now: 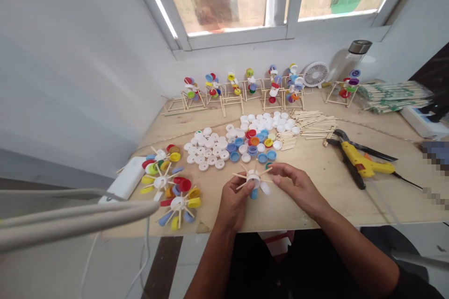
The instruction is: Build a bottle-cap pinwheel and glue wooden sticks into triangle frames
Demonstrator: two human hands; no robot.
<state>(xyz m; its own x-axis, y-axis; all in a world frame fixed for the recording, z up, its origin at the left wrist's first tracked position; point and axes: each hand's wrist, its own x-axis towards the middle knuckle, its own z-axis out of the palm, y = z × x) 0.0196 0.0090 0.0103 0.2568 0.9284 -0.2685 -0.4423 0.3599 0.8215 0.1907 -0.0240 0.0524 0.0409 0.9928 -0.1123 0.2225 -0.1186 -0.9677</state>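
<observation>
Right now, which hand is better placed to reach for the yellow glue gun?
Likely the right hand: it is nearer the yellow glue gun, while the left hand grips the white hub.

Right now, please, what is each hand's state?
Left hand: closed, holding the white hub with sticks.
Right hand: loosely curled beside it; grip cannot be told.

Held hub white, its sticks pale tan; blue cap beneath, white cap at lower right; surface light wood-brown with faint grain; loose caps mostly white, others blue, red, orange, yellow; wheels at left: white hubs, red, yellow, blue caps; glue gun yellow; pliers black; fan white; bagged sticks pale tan, green markings on bag; person's sleeve black
</observation>
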